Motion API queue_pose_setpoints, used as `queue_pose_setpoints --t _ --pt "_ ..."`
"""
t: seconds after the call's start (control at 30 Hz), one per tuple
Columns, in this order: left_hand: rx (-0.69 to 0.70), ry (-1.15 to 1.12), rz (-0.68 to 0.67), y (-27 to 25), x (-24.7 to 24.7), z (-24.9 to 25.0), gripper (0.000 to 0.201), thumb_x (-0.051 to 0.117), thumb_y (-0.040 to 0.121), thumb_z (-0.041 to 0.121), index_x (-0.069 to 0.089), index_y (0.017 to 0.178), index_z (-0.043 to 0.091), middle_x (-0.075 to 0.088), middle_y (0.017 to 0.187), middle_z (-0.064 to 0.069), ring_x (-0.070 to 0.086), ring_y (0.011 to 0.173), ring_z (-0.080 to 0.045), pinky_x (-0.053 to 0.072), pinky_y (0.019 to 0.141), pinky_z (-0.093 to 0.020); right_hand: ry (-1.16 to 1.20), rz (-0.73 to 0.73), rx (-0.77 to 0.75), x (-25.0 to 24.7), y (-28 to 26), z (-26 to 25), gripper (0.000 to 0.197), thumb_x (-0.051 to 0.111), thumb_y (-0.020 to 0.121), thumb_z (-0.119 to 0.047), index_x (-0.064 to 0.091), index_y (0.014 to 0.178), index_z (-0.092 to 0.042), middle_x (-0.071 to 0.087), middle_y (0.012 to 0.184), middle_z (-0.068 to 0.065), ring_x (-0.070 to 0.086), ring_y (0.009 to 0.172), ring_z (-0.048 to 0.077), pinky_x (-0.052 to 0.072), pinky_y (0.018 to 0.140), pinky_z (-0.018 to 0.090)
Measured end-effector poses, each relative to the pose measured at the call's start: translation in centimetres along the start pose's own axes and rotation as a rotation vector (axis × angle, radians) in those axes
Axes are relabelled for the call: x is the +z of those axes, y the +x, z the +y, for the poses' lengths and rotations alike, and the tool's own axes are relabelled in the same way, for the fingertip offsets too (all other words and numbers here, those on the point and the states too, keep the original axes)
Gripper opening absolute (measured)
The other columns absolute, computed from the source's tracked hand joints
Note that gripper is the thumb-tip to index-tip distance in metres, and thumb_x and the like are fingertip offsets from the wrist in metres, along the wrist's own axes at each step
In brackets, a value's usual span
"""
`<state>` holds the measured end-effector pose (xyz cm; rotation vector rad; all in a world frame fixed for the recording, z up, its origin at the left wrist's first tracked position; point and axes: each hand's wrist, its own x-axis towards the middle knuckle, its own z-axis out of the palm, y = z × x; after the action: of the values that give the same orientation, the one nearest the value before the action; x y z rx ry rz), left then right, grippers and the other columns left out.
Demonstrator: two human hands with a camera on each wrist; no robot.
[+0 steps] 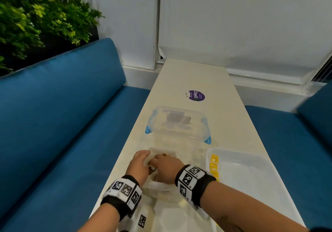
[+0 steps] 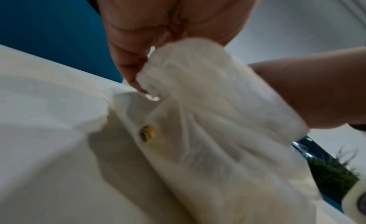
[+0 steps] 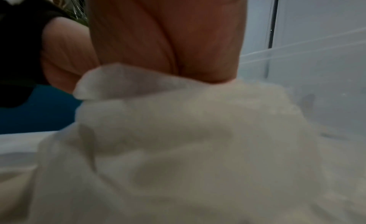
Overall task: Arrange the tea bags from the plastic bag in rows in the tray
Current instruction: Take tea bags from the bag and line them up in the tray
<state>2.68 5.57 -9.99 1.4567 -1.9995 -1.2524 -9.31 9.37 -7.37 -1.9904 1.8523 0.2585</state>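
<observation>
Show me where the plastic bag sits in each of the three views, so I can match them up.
Head: the plastic bag lies low centre, on the table between both wrists.
Left wrist: it fills the centre and lower right, with its bunched edge pinched by the left hand.
Right wrist: it fills the lower half, below the right hand.
Shared landmark: the blue sofa, at the left in every view.
</observation>
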Motion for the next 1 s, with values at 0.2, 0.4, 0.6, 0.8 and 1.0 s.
queue_pose_setpoints --t 0.2,0.4,0.6,0.8,1.0 --pt "0.056 0.017 0.021 -0.8 0.4 0.5 0.063 0.039 0.082 -0.016 0.041 0.138 0.011 0.033 0.146 0.000 0.032 0.135 -0.015 0.021 0.107 -0.016 -0.104 0.040 0.006 0.3 -0.1 -0.2 0.032 0.050 0.091 -0.029 0.054 0.118 -0.014 0.051 0.121 0.013 0.052 0.109 0.036 0.044 0.084 0.039" --pt "0.046 0.032 0.013 -1.3 0.6 0.1 0.066 0.037 0.082 -0.017 0.037 0.141 0.012 0.030 0.147 0.001 0.030 0.135 -0.015 0.021 0.107 -0.017 -0.121 0.064 0.010 1.6 -0.8 -0.8 0.029 0.048 0.093 -0.019 0.056 0.121 -0.013 0.046 0.124 0.015 0.045 0.113 0.039 0.045 0.088 0.046" --pt "0.028 0.052 0.017 -1.9 0.4 0.3 0.063 0.035 0.084 -0.015 0.037 0.141 0.012 0.031 0.148 0.000 0.031 0.136 -0.015 0.020 0.105 -0.014 0.168 0.124 0.033 -0.5 -1.9 -0.3 0.021 0.058 0.086 -0.011 0.064 0.106 -0.007 0.059 0.102 0.013 0.058 0.098 0.031 0.039 0.073 0.030" --pt "0.037 -0.072 0.148 -3.1 -0.2 1.6 0.036 0.036 0.098 0.010 0.051 0.130 0.011 0.041 0.140 -0.007 0.041 0.123 -0.015 0.028 0.102 -0.020 0.589 0.213 0.066 -4.2 -5.5 1.0 0.011 0.064 0.073 -0.001 0.056 0.067 -0.003 0.053 0.071 0.005 0.048 0.074 0.019 0.040 0.064 0.028" --pt "0.069 -0.541 0.169 -4.7 -0.3 6.8 0.060 0.015 0.093 0.056 0.058 0.121 0.026 0.056 0.128 -0.002 0.050 0.117 -0.017 0.032 0.103 -0.031 1.139 0.240 0.023 -7.9 -10.4 2.8 0.011 0.066 0.071 0.009 0.060 0.079 0.006 0.049 0.056 0.010 0.043 0.042 0.017 0.040 0.042 0.021"
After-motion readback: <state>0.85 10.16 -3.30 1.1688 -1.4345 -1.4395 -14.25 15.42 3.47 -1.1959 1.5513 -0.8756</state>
